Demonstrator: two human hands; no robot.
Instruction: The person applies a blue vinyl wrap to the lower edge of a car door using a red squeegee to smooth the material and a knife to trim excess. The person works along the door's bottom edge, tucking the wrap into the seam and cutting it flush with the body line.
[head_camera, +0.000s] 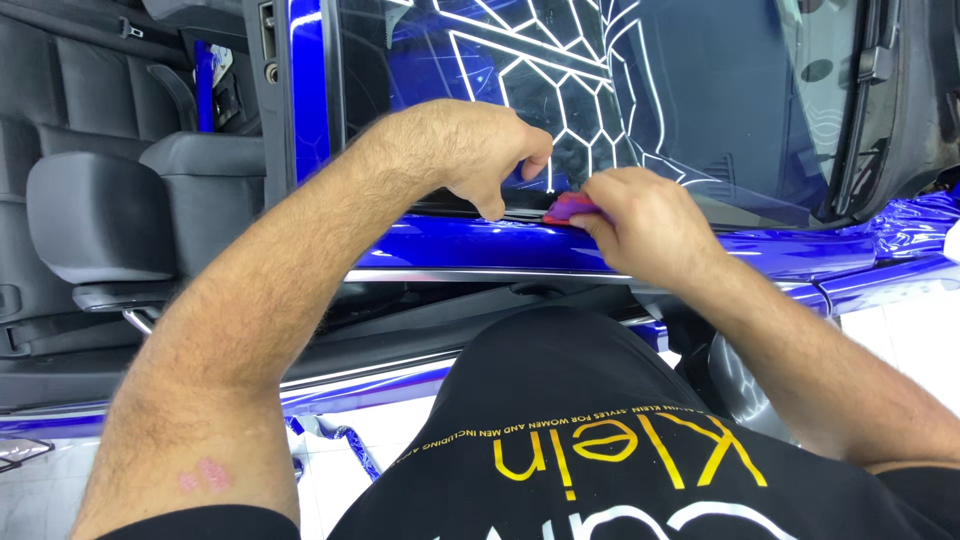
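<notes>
Left of both hands: dark grey car seats (110, 200) seen through an open door. Left hand (480, 155): fingers curled down, fingertips pressing the black trim strip (470, 205) at the glass edge, holding nothing. Right hand (645, 225): clenched on a small red-purple plastic squeegee (568, 208), mostly hidden by the fingers. Beneath both hands: glossy blue wrapped car pillar (480, 245). Beyond them: reflective windscreen (680, 90). Far right: black wiper arm (868, 90), cut off.

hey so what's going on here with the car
A person leans over a glossy blue car door that stands open. Their right hand holds a small red-and-purple tool pressed at the seam where the window glass meets the door. The left hand rests fingertips on the same seam just beside it. Dark seats show inside.
</notes>
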